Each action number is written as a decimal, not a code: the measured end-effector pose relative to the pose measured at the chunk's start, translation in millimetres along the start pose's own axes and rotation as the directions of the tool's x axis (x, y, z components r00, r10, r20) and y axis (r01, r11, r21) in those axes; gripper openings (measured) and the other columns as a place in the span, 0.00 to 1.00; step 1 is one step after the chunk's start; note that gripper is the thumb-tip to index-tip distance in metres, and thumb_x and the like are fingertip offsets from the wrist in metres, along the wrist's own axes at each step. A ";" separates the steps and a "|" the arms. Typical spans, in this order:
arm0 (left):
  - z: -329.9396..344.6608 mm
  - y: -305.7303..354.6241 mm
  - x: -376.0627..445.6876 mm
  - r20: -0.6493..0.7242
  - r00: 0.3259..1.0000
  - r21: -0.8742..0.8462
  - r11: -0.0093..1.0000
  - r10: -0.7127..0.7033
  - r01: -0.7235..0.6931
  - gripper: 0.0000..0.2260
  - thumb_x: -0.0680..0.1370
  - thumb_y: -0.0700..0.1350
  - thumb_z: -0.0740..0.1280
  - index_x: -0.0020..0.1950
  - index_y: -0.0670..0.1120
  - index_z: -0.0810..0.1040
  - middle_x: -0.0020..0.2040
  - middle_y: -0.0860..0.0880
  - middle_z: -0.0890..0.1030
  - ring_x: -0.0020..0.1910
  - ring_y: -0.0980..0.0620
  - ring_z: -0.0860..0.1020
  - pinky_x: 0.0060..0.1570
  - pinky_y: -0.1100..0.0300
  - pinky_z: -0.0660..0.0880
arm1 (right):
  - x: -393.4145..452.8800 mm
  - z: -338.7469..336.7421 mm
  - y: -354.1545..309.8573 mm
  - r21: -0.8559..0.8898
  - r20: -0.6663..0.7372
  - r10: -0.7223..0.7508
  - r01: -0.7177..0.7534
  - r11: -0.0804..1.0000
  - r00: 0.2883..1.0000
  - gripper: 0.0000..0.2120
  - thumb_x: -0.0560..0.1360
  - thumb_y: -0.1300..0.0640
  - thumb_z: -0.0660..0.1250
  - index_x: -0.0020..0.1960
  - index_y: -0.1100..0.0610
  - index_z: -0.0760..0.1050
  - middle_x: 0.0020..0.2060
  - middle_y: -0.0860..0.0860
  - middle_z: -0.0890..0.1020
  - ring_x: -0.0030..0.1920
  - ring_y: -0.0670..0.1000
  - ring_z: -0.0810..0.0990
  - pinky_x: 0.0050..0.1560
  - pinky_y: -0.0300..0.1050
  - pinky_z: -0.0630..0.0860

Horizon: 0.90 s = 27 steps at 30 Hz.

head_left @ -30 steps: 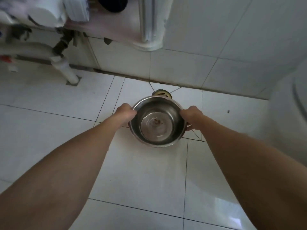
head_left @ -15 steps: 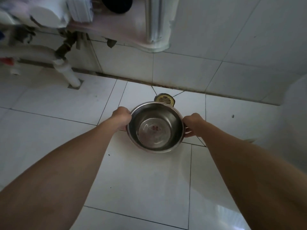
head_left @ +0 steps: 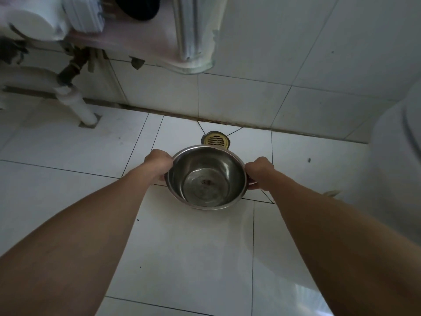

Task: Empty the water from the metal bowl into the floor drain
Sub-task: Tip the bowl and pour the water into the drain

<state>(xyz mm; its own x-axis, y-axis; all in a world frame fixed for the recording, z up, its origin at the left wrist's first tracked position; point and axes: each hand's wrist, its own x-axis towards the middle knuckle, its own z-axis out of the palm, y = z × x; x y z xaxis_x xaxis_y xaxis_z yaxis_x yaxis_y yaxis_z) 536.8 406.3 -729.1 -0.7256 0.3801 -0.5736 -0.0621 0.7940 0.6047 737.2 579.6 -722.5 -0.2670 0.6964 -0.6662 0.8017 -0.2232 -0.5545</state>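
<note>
I hold a round metal bowl (head_left: 206,176) level over the white tiled floor, with shallow water and a small brown speck at its bottom. My left hand (head_left: 159,163) grips the bowl's left rim and my right hand (head_left: 258,173) grips its right rim. A brass slotted floor drain (head_left: 216,140) lies just beyond the bowl's far rim, close to the wall; the rim hides the drain's near edge.
A tiled wall (head_left: 250,103) rises right behind the drain. A white drain pipe (head_left: 77,103) enters the floor at the back left under a sink shelf (head_left: 145,42). A large white rounded fixture (head_left: 396,160) fills the right side.
The bowl and both hands sit lower in view and a little nearer to me. More of the drain shows beyond the bowl's far rim. The grip is the same.
</note>
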 end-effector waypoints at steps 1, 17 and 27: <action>0.2 0.8 1.1 -0.003 1.000 -0.013 1.000 -0.006 0.006 0.12 0.77 0.31 0.61 0.55 0.34 0.82 0.54 0.34 0.84 0.46 0.39 0.83 0.53 0.41 0.83 | 0.2 0.2 0.7 -0.001 -0.003 0.005 -0.005 1.000 1.000 0.07 0.79 0.63 0.66 0.54 0.66 0.77 0.47 0.61 0.83 0.39 0.57 0.83 0.41 0.52 0.84; 2.3 6.2 7.4 -0.015 1.000 0.043 0.999 -0.010 0.011 0.09 0.77 0.32 0.63 0.52 0.32 0.82 0.45 0.38 0.80 0.42 0.41 0.79 0.38 0.54 0.79 | 7.4 4.2 3.4 0.004 -0.020 0.015 -0.015 1.000 1.000 0.05 0.78 0.62 0.67 0.49 0.64 0.77 0.44 0.59 0.82 0.35 0.54 0.82 0.30 0.46 0.80; 1.6 9.4 6.7 -0.040 0.999 0.068 0.998 0.013 -0.010 0.10 0.78 0.32 0.62 0.54 0.33 0.82 0.46 0.37 0.81 0.41 0.42 0.78 0.35 0.55 0.78 | 8.8 5.0 3.5 0.009 -0.025 0.013 -0.013 1.000 1.000 0.06 0.79 0.62 0.67 0.45 0.63 0.75 0.41 0.58 0.81 0.35 0.54 0.81 0.36 0.47 0.83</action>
<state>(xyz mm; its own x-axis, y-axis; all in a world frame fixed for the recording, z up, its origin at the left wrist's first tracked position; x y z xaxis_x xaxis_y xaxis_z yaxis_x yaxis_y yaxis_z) 532.4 417.0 -728.2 -0.7534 0.3712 -0.5427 -0.0075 0.8206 0.5715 735.0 581.6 -732.8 -0.2430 0.7105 -0.6604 0.7999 -0.2384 -0.5508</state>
